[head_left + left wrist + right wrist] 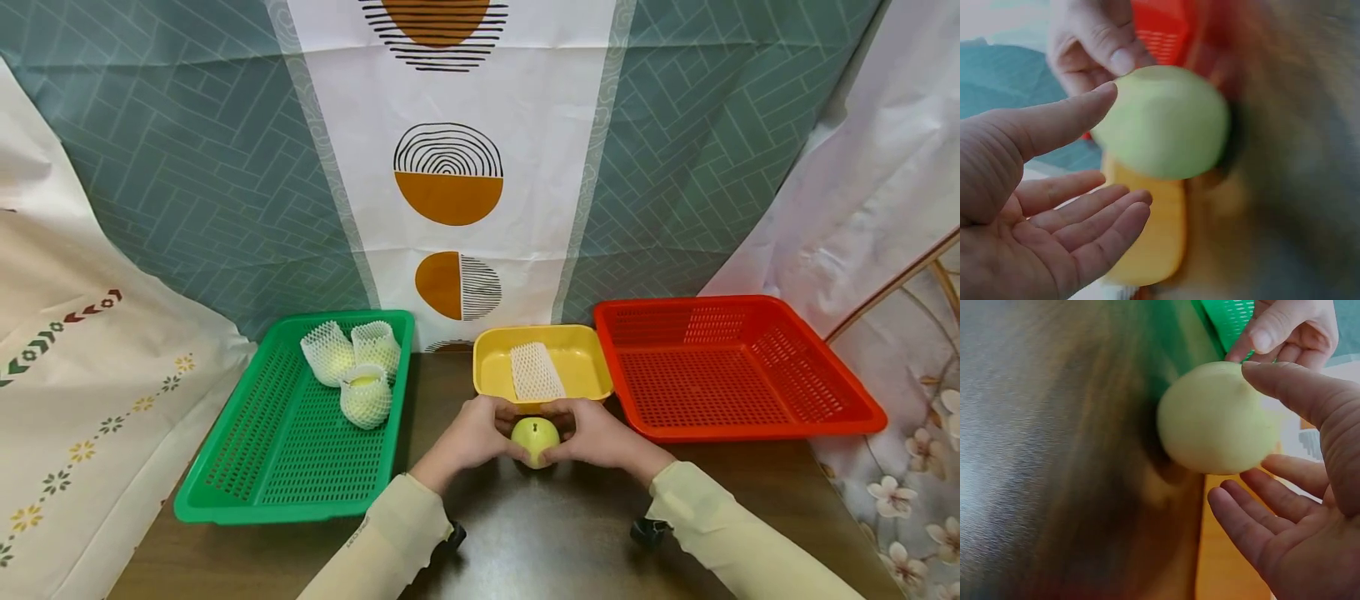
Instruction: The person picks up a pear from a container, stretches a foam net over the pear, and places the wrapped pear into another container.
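Observation:
A yellow-green apple (536,440) sits between my two hands in the head view, its stem end up, just in front of the yellow tray. From the left, my left hand (477,432) holds it with the thumb on its near side and the fingers spread around the far side. My right hand (596,435) mirrors this from the right, thumb tip at the apple. Both wrist views show the apple (1163,122) bare, with the thumb tips right at its surface. A white foam net (537,372) lies flat inside the yellow tray (585,360).
At left, a green basket (300,492) holds 3 fruits in foam nets (366,397), grouped toward its back right. A red basket (705,392) stands at right, beside the yellow tray. Patterned cloth (450,100) hangs behind the dark wooden table (532,550).

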